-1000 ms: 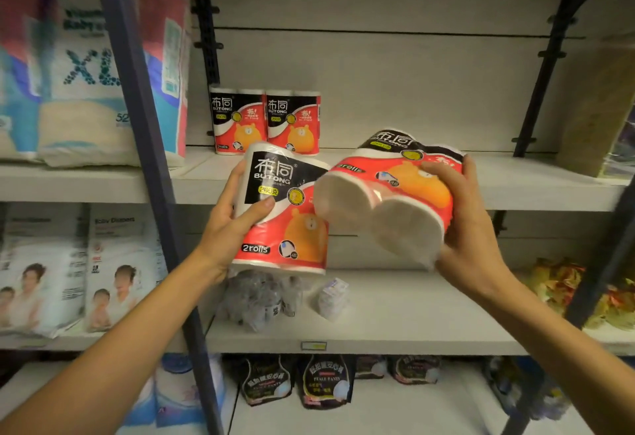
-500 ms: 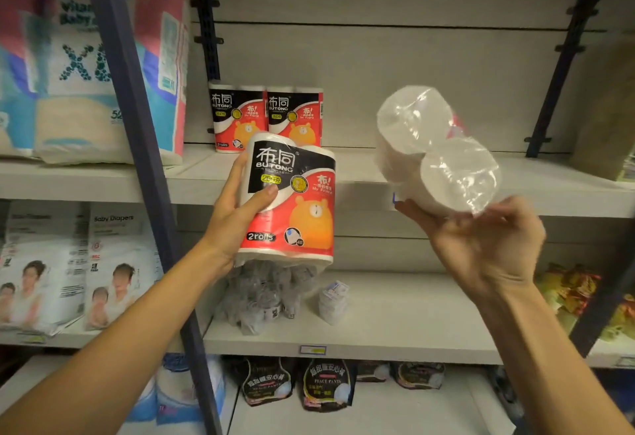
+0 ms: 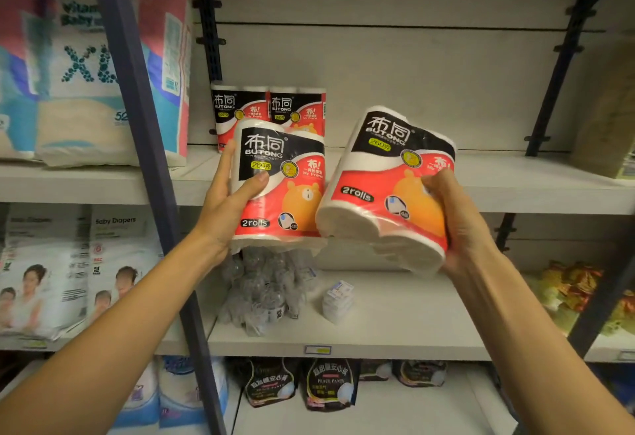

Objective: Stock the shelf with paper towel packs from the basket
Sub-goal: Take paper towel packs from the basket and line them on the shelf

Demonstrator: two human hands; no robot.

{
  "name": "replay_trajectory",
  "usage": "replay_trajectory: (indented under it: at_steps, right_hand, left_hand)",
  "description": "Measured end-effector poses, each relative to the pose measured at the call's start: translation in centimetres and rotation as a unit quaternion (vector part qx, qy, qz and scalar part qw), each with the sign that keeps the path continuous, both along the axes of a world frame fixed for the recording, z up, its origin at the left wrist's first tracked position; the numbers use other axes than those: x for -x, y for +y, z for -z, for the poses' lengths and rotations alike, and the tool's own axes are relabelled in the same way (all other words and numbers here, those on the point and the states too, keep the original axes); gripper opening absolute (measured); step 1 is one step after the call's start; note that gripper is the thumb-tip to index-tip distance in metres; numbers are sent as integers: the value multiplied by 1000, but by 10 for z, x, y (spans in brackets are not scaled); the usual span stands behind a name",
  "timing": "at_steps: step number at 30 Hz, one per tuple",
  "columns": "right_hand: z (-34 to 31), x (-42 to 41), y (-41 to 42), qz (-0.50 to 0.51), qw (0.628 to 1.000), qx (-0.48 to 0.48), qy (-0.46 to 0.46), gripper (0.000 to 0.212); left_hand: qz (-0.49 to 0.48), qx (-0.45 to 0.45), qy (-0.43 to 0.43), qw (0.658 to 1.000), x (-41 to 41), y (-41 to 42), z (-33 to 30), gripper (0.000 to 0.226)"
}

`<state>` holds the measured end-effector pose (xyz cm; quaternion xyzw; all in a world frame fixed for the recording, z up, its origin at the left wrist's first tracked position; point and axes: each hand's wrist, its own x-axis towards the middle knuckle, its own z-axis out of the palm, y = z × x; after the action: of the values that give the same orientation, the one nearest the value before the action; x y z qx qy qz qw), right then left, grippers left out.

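I had a two-roll pack in each hand in front of the upper shelf, which I use as my landmark. The change over the last second was in the right pack: a second before it lay on its side, half a second before its clear-wrapped roll ends faced me and it merely rested on my fingers, and now its printed front faced me, its top tilted away toward the shelf's back wall. My right hand was clasped round its lower right corner, thumb pressed across the orange bear. The left pack had barely shifted: it stood upright against the shelf's front edge, touching the right pack's side, my left hand wrapped round its left edge with the thumb over the label. Both hung in the air at the shelf's front lip, neither set down. At the back of the shelf, toward its left end, two stocked packs already stood side by side, labels out. I judged that the turning was finished and that both packs now matched that facing, so what remained was to push them in and stand them before or beside that pair; the shelf to their right was bare. The tilted right pack would need levelling first, or it could topple. The basket was not in view.
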<state>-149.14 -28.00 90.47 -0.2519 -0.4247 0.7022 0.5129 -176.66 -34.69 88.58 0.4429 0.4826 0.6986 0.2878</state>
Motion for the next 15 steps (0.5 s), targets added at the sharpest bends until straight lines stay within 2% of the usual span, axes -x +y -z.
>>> replay_trajectory:
  at_steps: [3,6,8,10,12,15]
  right_hand:
    - [-7,14,-3,9,1000,-2,-11,68]
    - [-12,26,-5,19,999,-5,-35,61]
    - [-14,34,-10,12,999,1,-44,68]
    - [-17,40,-16,16,998,-9,-55,68]
    - [-19,45,-21,31,998,-15,-56,59]
    - [-20,51,-22,64,997,4,-31,62]
  left_hand:
    - [5,18,-28,999,7,-4,-1,67]
    - [-1,45,-43,998,13,-9,-5,40]
    - [-9,54,-53,997,17,-11,-7,33]
    - [-5,52,-70,996,21,-13,-11,48]
    - [12,54,-91,994,26,-16,-15,72]
    - [19,58,-95,994,31,-19,-22,78]
